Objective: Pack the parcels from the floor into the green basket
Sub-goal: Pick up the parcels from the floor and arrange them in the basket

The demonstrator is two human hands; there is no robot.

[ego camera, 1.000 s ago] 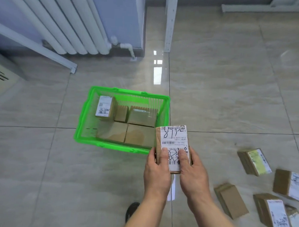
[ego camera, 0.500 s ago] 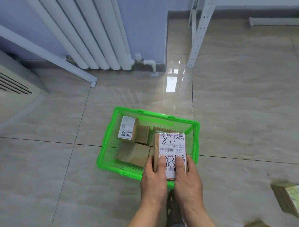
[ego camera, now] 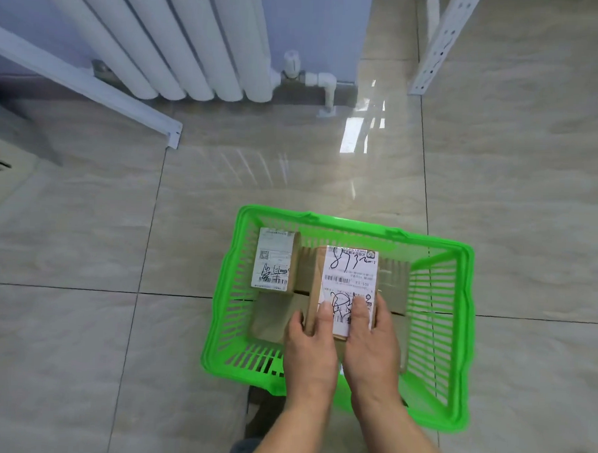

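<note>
Both hands hold one labelled parcel over the green basket.
White radiator [ego camera: 182, 43] fills the upper left; in the lower centre the green basket [ego camera: 457, 336] sits on floor tiles — a labelled box [ego camera: 274, 259] stands inside at its left, then left hand [ego camera: 311, 350] and right hand [ego camera: 374, 346] grasp the parcel [ego camera: 346, 283] between them, thumbs on its label.

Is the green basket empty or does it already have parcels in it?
Not empty: the green basket holds several brown boxes, including a labelled parcel at its far left corner.
</note>
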